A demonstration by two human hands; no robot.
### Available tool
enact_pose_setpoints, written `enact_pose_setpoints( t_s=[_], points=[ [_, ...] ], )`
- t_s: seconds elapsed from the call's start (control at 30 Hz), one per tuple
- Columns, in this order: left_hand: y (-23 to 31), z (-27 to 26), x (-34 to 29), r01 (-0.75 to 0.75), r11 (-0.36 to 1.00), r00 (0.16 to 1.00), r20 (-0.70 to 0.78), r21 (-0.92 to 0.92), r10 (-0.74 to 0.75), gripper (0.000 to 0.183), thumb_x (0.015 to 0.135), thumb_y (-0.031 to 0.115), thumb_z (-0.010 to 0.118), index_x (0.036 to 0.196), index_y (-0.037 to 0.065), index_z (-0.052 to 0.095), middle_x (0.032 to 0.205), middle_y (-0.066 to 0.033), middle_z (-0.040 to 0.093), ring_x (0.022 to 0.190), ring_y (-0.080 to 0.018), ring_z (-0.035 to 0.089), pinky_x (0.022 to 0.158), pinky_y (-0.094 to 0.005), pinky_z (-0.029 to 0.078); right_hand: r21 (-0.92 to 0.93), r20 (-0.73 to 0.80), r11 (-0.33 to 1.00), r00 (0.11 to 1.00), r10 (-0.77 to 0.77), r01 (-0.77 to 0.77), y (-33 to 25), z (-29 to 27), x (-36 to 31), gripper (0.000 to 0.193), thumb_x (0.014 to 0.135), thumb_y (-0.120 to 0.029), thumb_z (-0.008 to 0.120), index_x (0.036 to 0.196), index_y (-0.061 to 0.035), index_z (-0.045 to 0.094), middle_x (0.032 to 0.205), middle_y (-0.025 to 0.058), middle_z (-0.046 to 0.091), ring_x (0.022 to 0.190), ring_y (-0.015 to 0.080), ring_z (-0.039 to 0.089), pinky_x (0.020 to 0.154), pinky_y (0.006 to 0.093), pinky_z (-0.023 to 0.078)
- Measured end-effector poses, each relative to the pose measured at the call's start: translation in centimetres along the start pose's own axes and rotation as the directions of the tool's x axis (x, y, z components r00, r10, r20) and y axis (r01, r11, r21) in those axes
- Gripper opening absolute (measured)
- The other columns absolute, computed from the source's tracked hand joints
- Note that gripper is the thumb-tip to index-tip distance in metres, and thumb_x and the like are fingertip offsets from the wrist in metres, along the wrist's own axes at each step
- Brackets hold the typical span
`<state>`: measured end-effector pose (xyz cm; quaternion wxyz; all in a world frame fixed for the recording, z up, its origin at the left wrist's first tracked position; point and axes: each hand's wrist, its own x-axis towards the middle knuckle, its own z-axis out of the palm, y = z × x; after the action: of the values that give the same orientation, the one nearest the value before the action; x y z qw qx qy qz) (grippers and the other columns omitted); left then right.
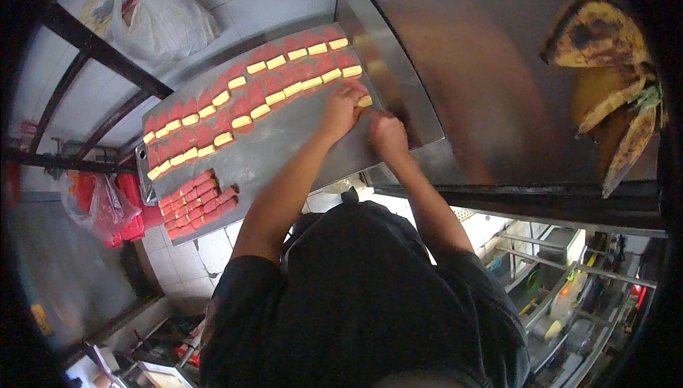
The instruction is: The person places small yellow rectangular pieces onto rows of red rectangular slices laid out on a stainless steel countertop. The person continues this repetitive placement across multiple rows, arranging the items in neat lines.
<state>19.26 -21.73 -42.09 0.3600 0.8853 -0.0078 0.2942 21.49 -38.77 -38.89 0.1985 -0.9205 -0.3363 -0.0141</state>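
Thin red meat slices lie in two long slanting rows on a steel worktop, each with a yellow stick, which looks like cheese, at its near end. At the right end of the nearer row, my left hand is closed, its fingertips on a meat slice with a yellow stick. Just right of and nearer than that stick, my right hand is curled closed; what it holds, if anything, is hidden. Finished-looking red meat rolls are packed together at the worktop's near left corner.
A raised steel edge bounds the worktop on the right. Beyond it, dark-spotted bananas or plantains hang at the far right. A white plastic bag hangs at the upper left, near dark metal bars. Red bags hang at left.
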Motion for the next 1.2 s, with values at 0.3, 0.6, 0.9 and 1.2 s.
enact_pose_setpoints(
  t_s=[0.3,0.6,0.9,1.2],
  points=[
    [-2.0,-1.3,1.2,-0.045,0.983,0.982,0.173,-0.179,0.077,0.034,0.085,-0.008,0.069,0.116,0.003,0.074,0.123,-0.0139,0.071,0.115,-0.033,0.068,0.101,-0.0415,0.055,-0.186,0.11,0.962,0.977,-0.181,0.2,-0.7,1.7,2.3,0.018,0.092,-0.01,0.061,0.107,-0.0045,0.07,0.099,0.0194,0.074,0.093,0.0348,0.074,0.074,0.0465,0.062],
    [-2.9,-1.5,0.1,0.048,0.928,0.98,0.199,-0.371,0.029,0.042,0.081,-0.012,0.067,0.119,0.004,0.073,0.12,-0.0165,0.07,0.118,-0.0343,0.066,0.099,-0.0406,0.055,-0.379,0.445,0.835,0.87,-0.214,0.399,-4.8,-0.7,3.6,0.017,0.091,-0.01,0.063,0.106,-0.0021,0.067,0.099,0.0192,0.074,0.09,0.0304,0.076,0.07,0.0434,0.065],
    [-0.4,-2.6,0.5,0.1,0.966,0.977,0.207,-0.237,-0.05,0.035,0.079,0.006,0.08,0.113,0.003,0.073,0.119,-0.0169,0.071,0.118,-0.0374,0.066,0.102,-0.0445,0.053,-0.38,0.178,0.815,0.9,-0.399,0.437,-0.6,-1.6,6.0,0.021,0.085,-0.007,0.069,0.106,-0.0022,0.067,0.095,0.0168,0.071,0.095,0.0345,0.072,0.077,0.0442,0.064],
    [-2.8,0.4,0.1,0.188,0.969,0.978,0.122,-0.159,-0.17,0.007,0.088,0.006,0.07,0.092,0.003,0.075,0.098,-0.0183,0.072,0.096,-0.0379,0.07,0.087,-0.0473,0.055,-0.213,0.098,0.966,0.987,-0.128,0.146,-1.4,-2.0,4.2,0.024,0.091,-0.008,0.063,0.113,-0.0004,0.068,0.11,0.0212,0.07,0.109,0.0412,0.066,0.092,0.0479,0.057]
  ],
)
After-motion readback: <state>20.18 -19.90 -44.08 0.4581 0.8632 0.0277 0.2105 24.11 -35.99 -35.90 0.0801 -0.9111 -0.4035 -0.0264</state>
